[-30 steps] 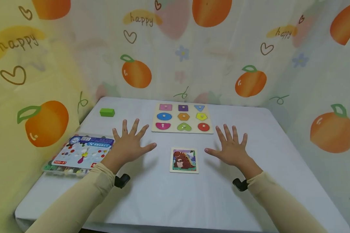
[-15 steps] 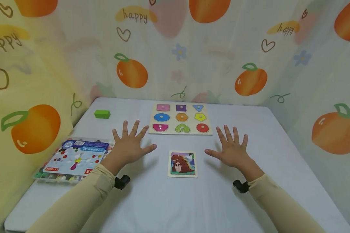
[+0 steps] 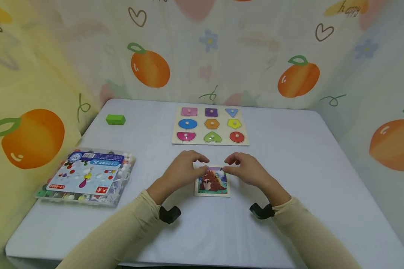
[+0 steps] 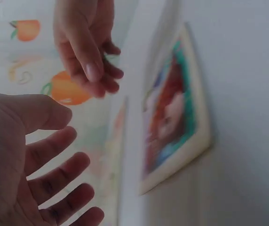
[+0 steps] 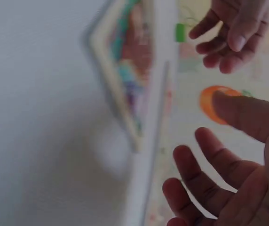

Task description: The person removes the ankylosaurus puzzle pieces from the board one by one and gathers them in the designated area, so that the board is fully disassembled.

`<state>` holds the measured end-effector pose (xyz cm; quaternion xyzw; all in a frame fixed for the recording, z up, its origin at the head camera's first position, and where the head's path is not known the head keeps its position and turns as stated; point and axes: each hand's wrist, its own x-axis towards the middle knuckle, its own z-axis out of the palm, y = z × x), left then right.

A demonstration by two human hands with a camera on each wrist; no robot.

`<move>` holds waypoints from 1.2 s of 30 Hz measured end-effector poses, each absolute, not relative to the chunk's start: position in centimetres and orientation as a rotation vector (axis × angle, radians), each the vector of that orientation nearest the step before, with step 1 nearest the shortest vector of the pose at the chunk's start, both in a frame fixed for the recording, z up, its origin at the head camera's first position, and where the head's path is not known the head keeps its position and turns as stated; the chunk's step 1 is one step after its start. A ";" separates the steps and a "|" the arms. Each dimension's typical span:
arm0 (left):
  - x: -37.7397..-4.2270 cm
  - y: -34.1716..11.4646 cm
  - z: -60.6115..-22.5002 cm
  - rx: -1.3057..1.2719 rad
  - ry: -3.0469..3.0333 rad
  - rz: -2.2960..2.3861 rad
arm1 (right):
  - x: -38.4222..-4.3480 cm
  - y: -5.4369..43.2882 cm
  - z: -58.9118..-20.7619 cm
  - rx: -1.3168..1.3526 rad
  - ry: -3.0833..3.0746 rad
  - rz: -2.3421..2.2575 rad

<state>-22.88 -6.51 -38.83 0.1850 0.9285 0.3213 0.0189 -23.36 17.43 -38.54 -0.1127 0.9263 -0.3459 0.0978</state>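
A small square picture puzzle [image 3: 213, 185] with a brown dinosaur and a pale wooden frame lies flat on the white table. Above its upper left corner hovers my left hand [image 3: 183, 170], fingers loosely bent and holding nothing. Across from it, near the upper right corner, my right hand [image 3: 249, 170] is also loosely bent. In the left wrist view a gap shows between the left thumb [image 4: 45, 113] and fingers, and the puzzle [image 4: 198, 127] stands apart from them. The right wrist view likewise shows the right fingers [image 5: 191, 174] apart from the puzzle [image 5: 108, 61].
Behind the hands lies a wooden shape board [image 3: 207, 144] with coloured knobbed pieces. A clear plastic case [image 3: 119, 198] of small model parts, with a printed card, sits at the left. A green block [image 3: 116, 119] rests at the back left. Printed curtains [image 3: 249, 82] surround the table.
Both hands have come inward from spread apart to above the puzzle. Their fingers have gone from straight and splayed to loosely bent. The head view has tilted down.
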 end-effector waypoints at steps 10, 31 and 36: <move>-23.6 -3.8 -43.0 0.645 2.891 0.761 | -23.7 17.1 -41.1 -0.359 2.873 -0.694; -23.0 -3.4 -42.6 0.686 2.960 0.671 | -25.3 17.3 -41.2 -0.443 2.752 -0.871; -23.0 -3.5 -43.0 0.674 2.954 0.674 | -25.3 17.3 -41.5 -0.464 2.731 -0.914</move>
